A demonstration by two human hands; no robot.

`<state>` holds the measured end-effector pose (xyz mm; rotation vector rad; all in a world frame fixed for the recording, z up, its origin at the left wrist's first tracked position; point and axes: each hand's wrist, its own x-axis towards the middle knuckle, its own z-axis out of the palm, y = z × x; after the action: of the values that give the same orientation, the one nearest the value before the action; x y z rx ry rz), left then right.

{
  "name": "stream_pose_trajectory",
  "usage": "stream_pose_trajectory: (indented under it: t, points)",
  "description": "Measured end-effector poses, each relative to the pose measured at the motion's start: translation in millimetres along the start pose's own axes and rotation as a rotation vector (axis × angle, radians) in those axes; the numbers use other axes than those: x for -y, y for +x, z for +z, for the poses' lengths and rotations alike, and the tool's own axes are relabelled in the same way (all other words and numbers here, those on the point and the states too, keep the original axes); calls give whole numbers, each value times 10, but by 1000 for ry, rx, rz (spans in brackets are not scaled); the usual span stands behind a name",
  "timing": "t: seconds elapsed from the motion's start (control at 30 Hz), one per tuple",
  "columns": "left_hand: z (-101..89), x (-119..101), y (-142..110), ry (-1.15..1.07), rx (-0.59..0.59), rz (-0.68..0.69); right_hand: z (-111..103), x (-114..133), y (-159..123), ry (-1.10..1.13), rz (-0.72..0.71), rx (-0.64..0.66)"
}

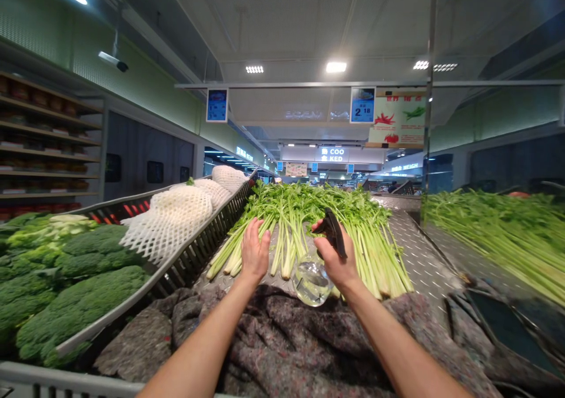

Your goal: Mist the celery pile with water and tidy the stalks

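Note:
My right hand (338, 256) grips a spray bottle (312, 281) by its neck; the black trigger head (333, 233) points up and the clear round body hangs over the front stalks. Over the left part of the celery (286, 251) is my left hand (255, 251), its fingers stretched out and holding nothing. Whether it touches the stalks I cannot tell. The celery lies in a wide row, leaves to the back and cut ends toward me, on a textured metal shelf (401, 227).
A grey-brown felt blanket (273, 342) is bunched along the front. To the left stand a black crate (207, 224), foam-netted produce (176, 212) and broccoli (83, 295). A mirror panel (494, 227) rises at right, near a dark flat phone-like object (507, 324). Price signs (362, 105) hang overhead.

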<state>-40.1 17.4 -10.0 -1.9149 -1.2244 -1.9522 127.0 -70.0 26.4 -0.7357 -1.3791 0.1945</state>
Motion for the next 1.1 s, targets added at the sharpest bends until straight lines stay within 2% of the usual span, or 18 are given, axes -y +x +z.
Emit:
stream_pose_trajectory:
  t: [0.2, 0.3, 0.43, 0.73, 0.8, 0.97, 1.1]
  points:
    - [-3, -7, 0, 8, 1, 1, 52, 75, -57, 42, 32, 157]
    - [-4, -8, 2, 6, -4, -1, 73, 74, -73, 62, 45, 175]
    - [-5, -4, 6, 12, 10, -10, 75, 44, -68, 55, 15, 120]
    - [12, 10, 3, 9, 2, -6, -29, 61, 18, 18, -46, -181]
    - [15, 10, 2, 6, 0, -2, -57, 43, 43, 16, -41, -191]
    - [15, 11, -2, -6, 0, 4, -106, -11, 89, -22, 49, -113]
    - [10, 5, -4, -9, 8, -1, -113, -26, 99, -67, 69, -130]
